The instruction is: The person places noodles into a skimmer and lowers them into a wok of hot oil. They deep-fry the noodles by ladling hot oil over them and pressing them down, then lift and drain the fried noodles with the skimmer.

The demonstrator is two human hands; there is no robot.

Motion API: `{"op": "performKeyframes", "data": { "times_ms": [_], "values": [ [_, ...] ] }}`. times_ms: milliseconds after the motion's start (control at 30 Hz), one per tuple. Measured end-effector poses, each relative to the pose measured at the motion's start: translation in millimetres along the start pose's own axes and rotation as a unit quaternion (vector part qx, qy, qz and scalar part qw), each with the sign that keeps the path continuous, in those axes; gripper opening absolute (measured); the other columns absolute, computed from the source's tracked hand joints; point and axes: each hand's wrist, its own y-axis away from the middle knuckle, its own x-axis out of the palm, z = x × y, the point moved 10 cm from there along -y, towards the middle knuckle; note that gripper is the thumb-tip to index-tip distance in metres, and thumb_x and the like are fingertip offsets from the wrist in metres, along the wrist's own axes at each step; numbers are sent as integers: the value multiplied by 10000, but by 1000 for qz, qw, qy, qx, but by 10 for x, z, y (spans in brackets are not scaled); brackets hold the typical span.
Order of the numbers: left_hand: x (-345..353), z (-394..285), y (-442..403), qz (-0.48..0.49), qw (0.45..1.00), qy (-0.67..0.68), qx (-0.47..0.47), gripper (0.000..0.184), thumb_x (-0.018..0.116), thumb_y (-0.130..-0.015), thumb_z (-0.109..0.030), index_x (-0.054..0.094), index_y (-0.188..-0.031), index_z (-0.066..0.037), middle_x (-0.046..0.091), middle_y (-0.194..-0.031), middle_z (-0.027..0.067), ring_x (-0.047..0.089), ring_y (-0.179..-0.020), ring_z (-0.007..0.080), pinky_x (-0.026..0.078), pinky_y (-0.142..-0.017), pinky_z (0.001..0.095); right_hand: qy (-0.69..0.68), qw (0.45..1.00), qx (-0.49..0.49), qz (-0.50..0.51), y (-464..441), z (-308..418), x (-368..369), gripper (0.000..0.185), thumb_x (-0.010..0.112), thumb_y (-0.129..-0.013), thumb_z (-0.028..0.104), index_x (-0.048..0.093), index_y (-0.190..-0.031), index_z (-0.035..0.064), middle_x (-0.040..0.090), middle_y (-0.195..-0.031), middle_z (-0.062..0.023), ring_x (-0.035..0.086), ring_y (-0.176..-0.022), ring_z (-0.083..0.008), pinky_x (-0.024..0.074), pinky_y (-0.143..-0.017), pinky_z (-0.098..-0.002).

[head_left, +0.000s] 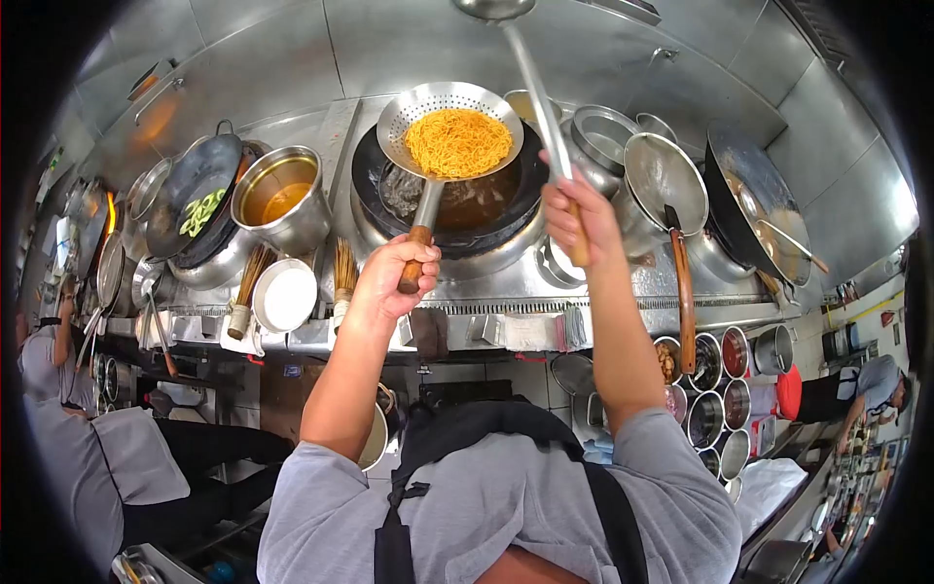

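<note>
My left hand [389, 277] is closed round the wooden handle of a perforated metal strainer [392, 122]. A heap of yellow noodles [459, 143] lies in its bowl. The strainer is above a dark wok [365, 170] of brown, bubbling liquid on the range; whether its underside touches the wok is hidden. In my right hand [582, 212] is a long-handled ladle [530, 76], gripped by its wooden end and raised, slightly blurred. Its bowl is partly cut off at the top edge of the view.
Left of the wok stand a metal pot [282, 222] of orange liquid, a white bowl [285, 295], bamboo brushes [345, 271] and a wok with green slices [202, 211]. On the right are a mesh strainer [666, 180] and another wok [754, 200]. Other people work at both sides.
</note>
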Motion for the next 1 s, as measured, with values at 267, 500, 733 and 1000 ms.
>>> {"op": "performKeyframes", "data": {
  "times_ms": [267,500,733,1000],
  "values": [
    [-130,11,85,-5,1000,-14,-15,223,595,-733,68,485,-903,-25,536,-738,74,523,-590,141,413,-452,240,112,986,40,-120,-97,-411,-233,338,583,-912,81,441,-1217,107,478,-718,-19,421,-472,-81,325,-362,-231],
    [-39,-162,174,0,999,-36,-19,192,593,-749,11,479,-897,-33,522,-700,49,489,-517,126,393,-417,230,245,944,14,-219,304,-202,-467,378,596,-889,71,429,-1227,81,492,-693,-11,457,-462,-85,356,-350,-240],
    [1249,-1335,283,129,980,-111,106,211,596,-802,-6,486,-980,24,513,-735,47,493,-565,97,401,-424,200,349,888,-162,-250,904,812,-44,536,564,-902,58,336,-1386,26,486,-631,-6,450,-425,-75,362,-339,-231],
    [1598,-1428,136,145,971,-125,146,271,597,-808,18,478,-1051,16,543,-832,91,520,-638,125,435,-475,227,353,855,-218,-311,1589,1024,-28,547,569,-909,74,332,-1399,24,489,-653,-13,456,-447,-68,373,-354,-226]
  ]
}}
